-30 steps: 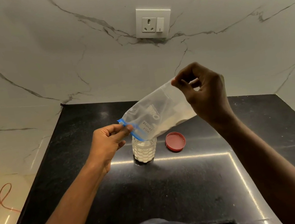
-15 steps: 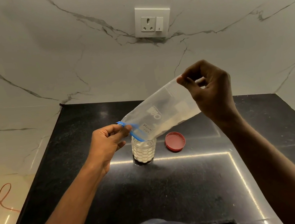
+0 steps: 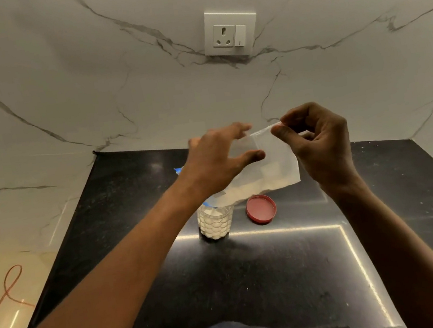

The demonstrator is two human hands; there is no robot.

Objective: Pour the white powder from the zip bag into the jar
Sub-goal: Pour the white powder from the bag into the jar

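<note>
A clear zip bag [image 3: 274, 166] with white powder hangs tilted, its blue-zip mouth down over the jar [image 3: 214, 221]. The small clear jar stands open on the black counter [image 3: 254, 283] and holds white powder. My right hand [image 3: 318, 146] pinches the bag's raised bottom corner. My left hand [image 3: 220, 160] is blurred, with its fingers spread in front of the bag's middle; whether it touches the bag I cannot tell. The left hand hides most of the bag's mouth.
A red lid [image 3: 260, 209] lies upside down on the counter just right of the jar. A white wall socket [image 3: 230, 33] sits on the marble wall behind. An orange cord [image 3: 10, 287] lies on the floor at the left.
My left hand has let go of the bag's blue mouth and moved up and right to the bag's middle. My right hand stays pinched on the bag's bottom corner.
</note>
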